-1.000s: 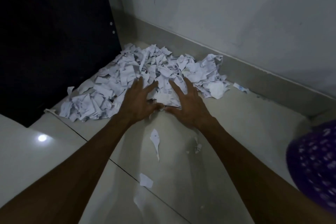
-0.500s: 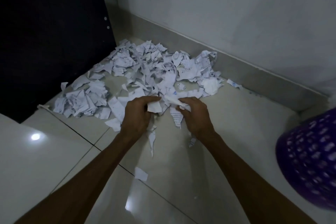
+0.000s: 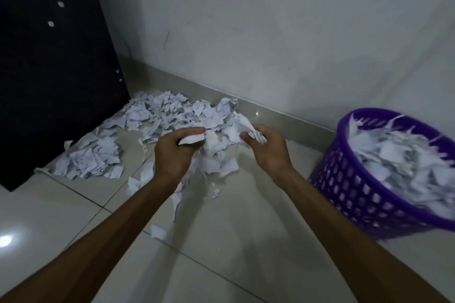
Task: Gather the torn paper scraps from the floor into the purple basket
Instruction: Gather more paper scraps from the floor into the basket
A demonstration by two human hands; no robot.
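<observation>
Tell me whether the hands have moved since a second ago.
Yes. The left hand and right hand have pulled back from the paper pile by the wall, lifting and now gripping scraps, nearer the purple basket.

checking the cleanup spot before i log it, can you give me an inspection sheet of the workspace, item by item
surface: glossy pale floor tiles with dark grout lines and a light glare at the left edge
job's things: torn paper scraps heaped by the wall corner; a smaller pile to the left; purple basket at right, already holding many scraps
clutter: stray scraps on the floor under the arms
grippers: left hand and right hand each grip a bunch of scraps, raised above the floor
cables: nothing seen
surroundings: grey wall with a skirting strip; black panel at left
</observation>
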